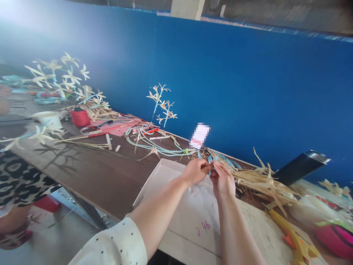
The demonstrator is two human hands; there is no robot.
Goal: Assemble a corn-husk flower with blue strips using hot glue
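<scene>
My two hands meet over the near end of a shallow white cardboard tray (161, 173). The fingers of my left hand (196, 171) are closed in a pinch. Close against them, my right hand (224, 180) is pinched too, with its fingers curled. A narrow light blue strip (210, 159) shows between the fingertips of both hands. Whatever else they grip is hidden by the fingers. Just beyond my hands lie more light blue strips (227, 161) and a heap of dry straw-coloured husk strips (259, 182).
A yellow glue gun (295, 239) and a dark tumbler (300, 167) are at the right. Pale blue cord (154, 150), husk flowers (160, 95), a red thread spool (79, 117) and a white cup (48, 119) occupy the table's far and left parts. Another person's patterned clothing (20, 182) shows at left.
</scene>
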